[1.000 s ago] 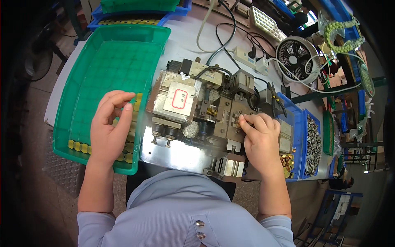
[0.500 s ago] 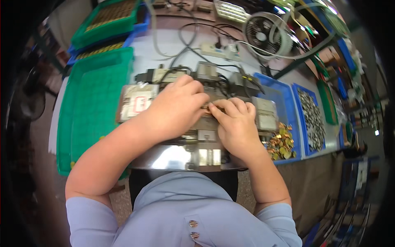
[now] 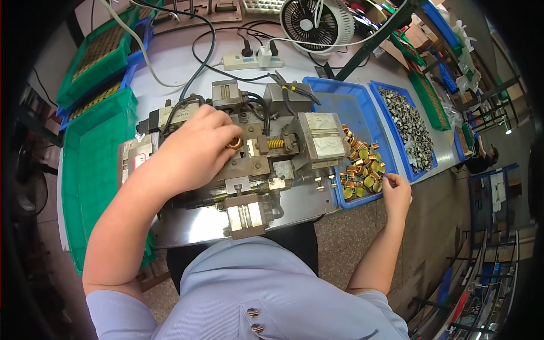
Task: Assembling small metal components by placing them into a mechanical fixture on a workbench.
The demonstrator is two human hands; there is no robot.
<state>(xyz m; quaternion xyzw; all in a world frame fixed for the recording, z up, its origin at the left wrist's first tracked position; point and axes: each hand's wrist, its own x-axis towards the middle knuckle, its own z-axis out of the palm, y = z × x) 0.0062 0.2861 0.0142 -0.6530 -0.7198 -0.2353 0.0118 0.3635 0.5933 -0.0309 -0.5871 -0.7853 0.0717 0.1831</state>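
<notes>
My left hand [image 3: 203, 146] is over a metal clamping machine [image 3: 258, 133], its fingers curled around a small ring-shaped copper-wound coil [image 3: 234, 143] at the machine's middle. The fingertips are partly hidden behind the hand. My right hand [image 3: 398, 195] is at the front right rim of a blue bin [image 3: 340, 93], fingers drawn together. Beside it in the bin lies a heap of small copper-coloured coils with yellow-green faces [image 3: 365, 167]. Whatever the right fingers may pinch is too small to tell.
On the left stands a green tray [image 3: 96, 147], with stacked trays of parts [image 3: 99, 54] behind it. Pliers [image 3: 292, 88] lie on the machine's back block. Beyond are a power strip [image 3: 241, 60] and a fan [image 3: 317, 25]. A blue tray of silvery parts [image 3: 405, 127] stands at right.
My right hand has left the machine's middle and moved right to the blue bin. My left hand stays at the machine, where the coil now shows. The view has shifted to the right.
</notes>
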